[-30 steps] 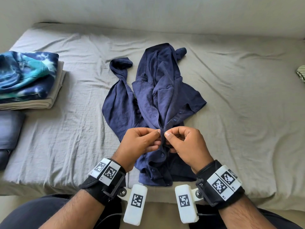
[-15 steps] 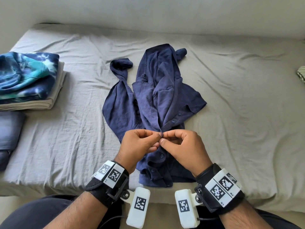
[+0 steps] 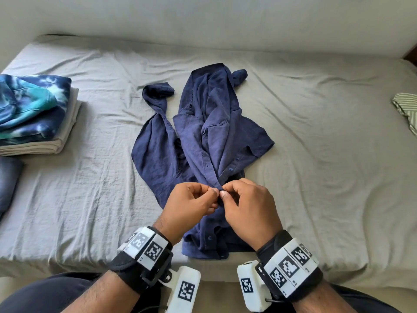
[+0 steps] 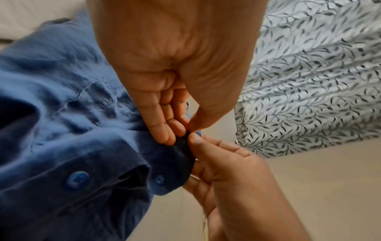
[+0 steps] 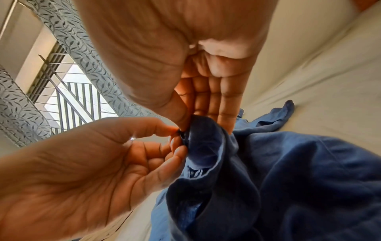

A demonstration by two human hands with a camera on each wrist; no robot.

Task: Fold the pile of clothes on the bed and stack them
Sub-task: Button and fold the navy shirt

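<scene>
A navy button-up shirt point(image 3: 203, 136) lies crumpled lengthwise on the grey bed sheet point(image 3: 316, 154), sleeves bunched at the far end. My left hand point(image 3: 191, 204) and right hand point(image 3: 246, 206) meet over its front placket near the bed's front edge. Each pinches the shirt's front edge between thumb and fingers, tips almost touching. In the left wrist view the left hand point(image 4: 181, 124) pinches dark fabric against the right hand point(image 4: 216, 163), with two blue buttons point(image 4: 77, 180) below. The right wrist view shows the right hand point(image 5: 202, 104) and the left hand point(image 5: 123, 154) holding the same shirt point(image 5: 288, 171) fold.
At the left edge of the bed stands a folded stack with a tie-dye blue garment point(image 3: 29, 109) on beige cloth. A dark blue item point(image 3: 6, 184) lies below it. A striped green cloth point(image 3: 406, 109) shows at the right edge. A wall runs behind the bed.
Both hands have slid a little nearer along the placket, and their fingertips have closed together on the fabric. The shirt has barely shifted.
</scene>
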